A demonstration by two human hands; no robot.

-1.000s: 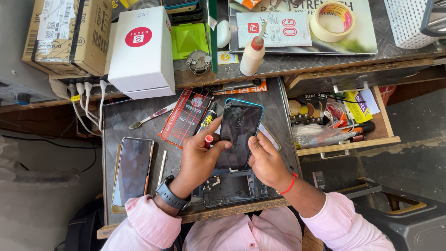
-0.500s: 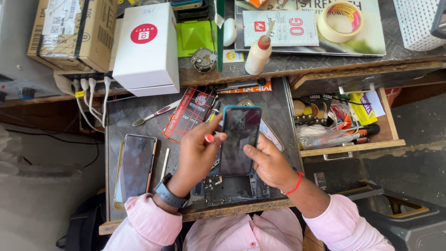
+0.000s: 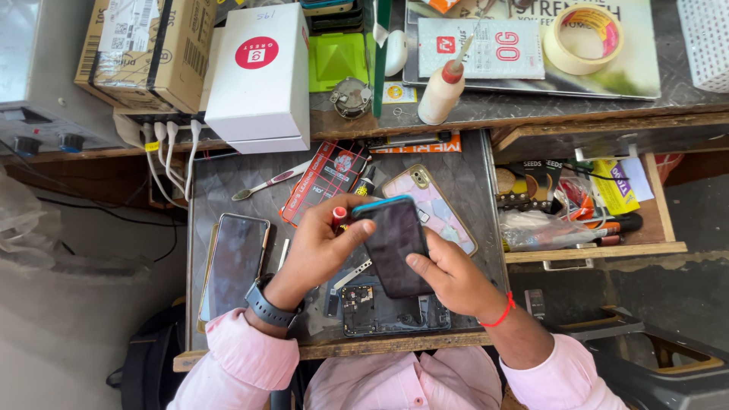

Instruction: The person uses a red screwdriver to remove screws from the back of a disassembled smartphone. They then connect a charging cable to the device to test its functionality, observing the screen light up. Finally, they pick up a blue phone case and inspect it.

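Black phone, blue edge; pink sleeves; white box.

White box beside brown carton; dark phone screen held centrally.

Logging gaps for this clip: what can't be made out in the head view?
- Opened phone: its upper part lies under the dark panel and both hands.
- Left hand: red-capped item mostly hidden in its fingers.
- Drawer: contents jumbled, too small to identify.
- Basket: cut by right edge.
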